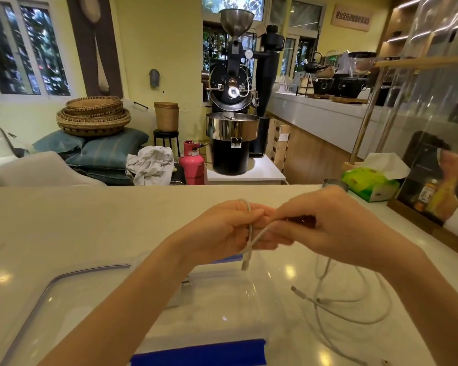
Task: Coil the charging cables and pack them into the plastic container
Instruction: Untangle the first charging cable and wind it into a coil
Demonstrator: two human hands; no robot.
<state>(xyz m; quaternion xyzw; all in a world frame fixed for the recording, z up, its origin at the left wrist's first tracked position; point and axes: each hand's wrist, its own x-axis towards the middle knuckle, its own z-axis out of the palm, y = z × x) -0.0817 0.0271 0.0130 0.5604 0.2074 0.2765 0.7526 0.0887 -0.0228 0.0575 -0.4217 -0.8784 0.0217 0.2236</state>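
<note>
Holding a thin white cable (250,228) between both hands, you work just above a pale, glossy counter (64,220). Your left hand (222,231) is curled loosely, fingers bent inward, with the cable looped over the top of the fingers and running down across them. Your right hand (325,225) meets it from the right, thumb and fingertips pressed together in a pinch on the same cable, right beside the left fingers. Where the two hands touch, the cable crosses itself, and one short end with a plug (246,261) hangs straight down below them.

The rest of the cable trails under your right wrist and lies in loose, uncoiled loops (354,305) on the counter, below and to the right of your hands. A second plug end (296,290) rests on the counter among those loops.

Directly beneath your hands and left forearm sits a clear plastic container (222,299) with blue clips at its near and far edges. The hanging plug dangles above its far side; it looks to be apart from the container, though the clear wall makes that hard to judge. To the left of the container lies its clear lid (72,276), flat on the counter.

At the far right edge of the counter sits a green tissue box (368,184).
</note>
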